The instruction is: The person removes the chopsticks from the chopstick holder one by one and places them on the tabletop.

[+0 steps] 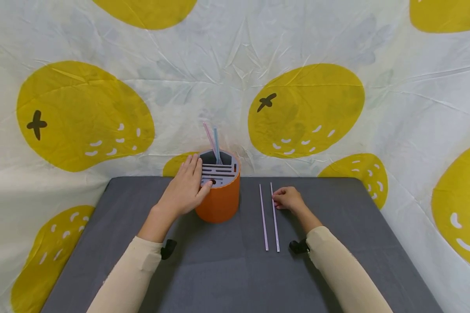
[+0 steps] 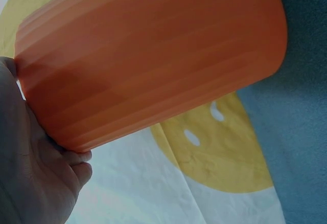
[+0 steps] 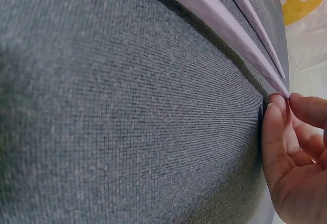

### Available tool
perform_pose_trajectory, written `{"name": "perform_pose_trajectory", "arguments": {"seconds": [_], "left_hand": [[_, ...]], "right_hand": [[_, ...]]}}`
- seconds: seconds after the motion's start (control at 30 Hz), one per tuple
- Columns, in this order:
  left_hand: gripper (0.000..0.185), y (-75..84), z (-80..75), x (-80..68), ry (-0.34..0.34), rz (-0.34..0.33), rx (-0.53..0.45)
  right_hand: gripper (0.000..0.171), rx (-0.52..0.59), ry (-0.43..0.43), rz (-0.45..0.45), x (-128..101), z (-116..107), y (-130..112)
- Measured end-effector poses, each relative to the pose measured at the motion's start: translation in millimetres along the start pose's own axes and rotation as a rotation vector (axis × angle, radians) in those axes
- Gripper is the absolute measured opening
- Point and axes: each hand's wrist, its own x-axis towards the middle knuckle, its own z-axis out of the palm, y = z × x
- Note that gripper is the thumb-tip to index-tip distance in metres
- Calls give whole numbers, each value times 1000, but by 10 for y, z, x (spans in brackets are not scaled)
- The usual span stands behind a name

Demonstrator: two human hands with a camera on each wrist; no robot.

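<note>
Left hand [image 1: 184,187] flat on a ribbed orange cylindrical container [image 1: 219,206], right hand [image 1: 289,200] pinching a thin pale-lilac stick [image 1: 275,224]

The left palm and fingers hide the left part of the container's grey slotted top [image 1: 224,171]. A pink stick [image 1: 209,134] and a pale-blue stick [image 1: 216,141] rise from its rear opening, their lower ends out of sight. The left wrist view crops the container's upper side and much of the hand, whose fingers lie extended, close together.

The right thumb and fingertips meet on the stick towards its far end; its near end is cut off in the right wrist view. Whether it touches the dark-grey cloth [image 1: 227,278] there is hard to tell. A second pale-lilac stick [image 1: 264,221] lies between it and the container, roughly parallel. Both cream-sleeved forearms reach forward, cropped below.
</note>
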Motion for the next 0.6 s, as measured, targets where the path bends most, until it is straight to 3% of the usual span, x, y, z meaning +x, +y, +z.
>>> {"name": "perform_pose_trajectory", "arguments": {"seconds": [0.33, 0.6], "left_hand": [[79, -6, -4, -8, 9, -1, 7], [79, 21, -29, -11, -12, -1, -7]], "right_hand": [[19, 8, 17, -5, 10, 34, -16], [18, -62, 42, -16, 3, 35, 11]]}}
